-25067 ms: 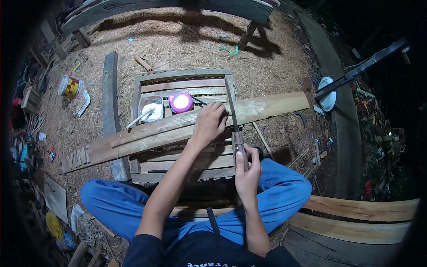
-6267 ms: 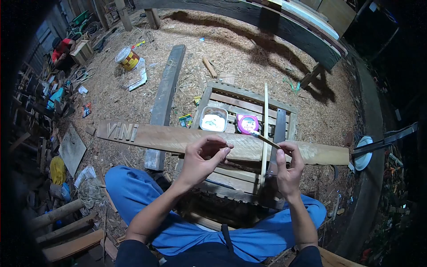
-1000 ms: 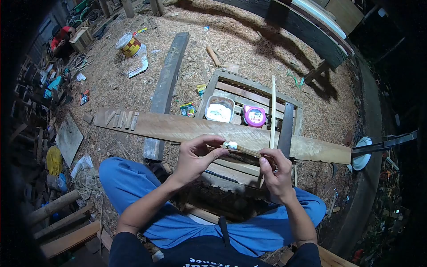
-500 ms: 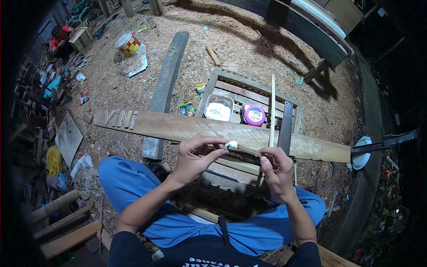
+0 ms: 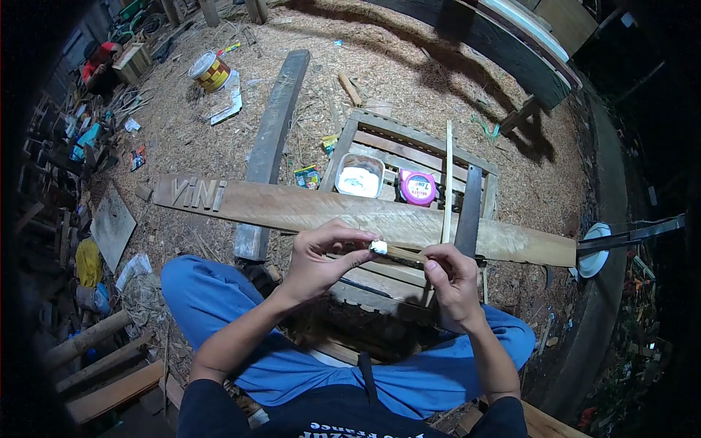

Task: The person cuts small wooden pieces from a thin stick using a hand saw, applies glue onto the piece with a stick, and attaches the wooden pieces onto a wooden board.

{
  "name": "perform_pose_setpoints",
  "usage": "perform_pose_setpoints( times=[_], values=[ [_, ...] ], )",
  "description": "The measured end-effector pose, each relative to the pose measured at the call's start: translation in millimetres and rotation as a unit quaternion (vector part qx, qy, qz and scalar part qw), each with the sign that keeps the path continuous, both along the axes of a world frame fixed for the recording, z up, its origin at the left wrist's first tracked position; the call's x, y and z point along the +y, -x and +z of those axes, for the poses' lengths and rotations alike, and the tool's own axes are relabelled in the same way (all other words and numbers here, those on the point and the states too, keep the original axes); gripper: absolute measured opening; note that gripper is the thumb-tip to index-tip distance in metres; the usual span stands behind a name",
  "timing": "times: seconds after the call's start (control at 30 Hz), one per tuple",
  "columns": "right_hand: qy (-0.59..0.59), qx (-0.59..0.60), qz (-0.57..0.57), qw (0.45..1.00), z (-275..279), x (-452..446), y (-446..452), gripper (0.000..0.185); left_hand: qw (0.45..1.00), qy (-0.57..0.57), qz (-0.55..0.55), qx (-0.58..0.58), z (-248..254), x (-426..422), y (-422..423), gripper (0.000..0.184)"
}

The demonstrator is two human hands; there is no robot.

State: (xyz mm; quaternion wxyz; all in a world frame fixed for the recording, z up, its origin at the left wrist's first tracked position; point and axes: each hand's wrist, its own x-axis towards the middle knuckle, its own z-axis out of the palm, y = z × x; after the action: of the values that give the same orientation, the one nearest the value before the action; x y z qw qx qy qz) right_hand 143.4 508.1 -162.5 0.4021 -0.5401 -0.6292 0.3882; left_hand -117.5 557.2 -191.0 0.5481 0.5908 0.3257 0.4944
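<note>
My right hand [image 5: 453,281] pinches the rear end of a thin wooden stick [image 5: 404,253] whose left tip is coated in white paste. At that tip, my left hand [image 5: 325,257] has thumb and fingers pressed around something small that I cannot make out. Both hands are above a long wooden board [image 5: 292,207] with raised letters [image 5: 198,195] at its left end. Behind the board stand a clear tub of white paste [image 5: 359,177] and a pink tape measure [image 5: 417,187]. A saw [image 5: 469,212] and a thin pale strip [image 5: 448,175] lie to the right.
Under the board are a slatted wooden frame [image 5: 491,191] and a dark beam [image 5: 277,117]. A white plate [image 5: 595,252] is past the board's right end. A yellow-red bucket [image 5: 209,72] stands at the back left. Farther off, a person in red [image 5: 95,67] is beside a wooden box [image 5: 133,63].
Since the oldest frame, the saw has left my right hand and the stick is there instead. Over the last second, the white tip has shifted slightly down against my left fingertips.
</note>
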Motion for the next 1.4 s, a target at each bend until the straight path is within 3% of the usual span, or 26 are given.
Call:
perform_pose_setpoints(
  times=[0.13,0.33,0.43,0.87,1.27,1.37,1.4],
  values=[
    [-0.012,0.040,-0.020,0.999,-4.8,0.2,-0.7,0.017,1.000,0.003,-0.003,0.005,1.2,-1.0,0.5,0.027],
    [-0.001,-0.008,0.001,1.000,-3.5,-1.3,-0.5,0.017,1.000,0.002,-0.001,-0.006,-2.5,-1.0,0.2,0.026],
    [-0.015,0.040,-0.013,0.999,-1.2,0.8,0.9,0.017,1.000,-0.008,0.000,0.007,1.2,-1.0,0.6,0.026],
    [0.000,0.010,-0.015,1.000,4.2,-1.7,0.9,0.015,0.999,-0.028,0.011,0.015,2.5,-1.6,0.8,0.025],
    [-0.161,-0.127,-0.049,0.978,10.6,2.4,3.2,0.017,0.999,-0.040,0.020,0.026,0.5,-0.7,-0.2,0.026],
    [-0.344,-0.203,-0.021,0.917,9.7,9.0,1.3,0.034,0.998,-0.041,0.019,0.041,0.6,-0.7,0.8,0.026],
    [-0.344,-0.202,-0.021,0.917,8.8,8.4,2.5,0.034,0.999,-0.030,0.018,0.029,0.5,-1.0,-0.1,0.026]
  ],
)
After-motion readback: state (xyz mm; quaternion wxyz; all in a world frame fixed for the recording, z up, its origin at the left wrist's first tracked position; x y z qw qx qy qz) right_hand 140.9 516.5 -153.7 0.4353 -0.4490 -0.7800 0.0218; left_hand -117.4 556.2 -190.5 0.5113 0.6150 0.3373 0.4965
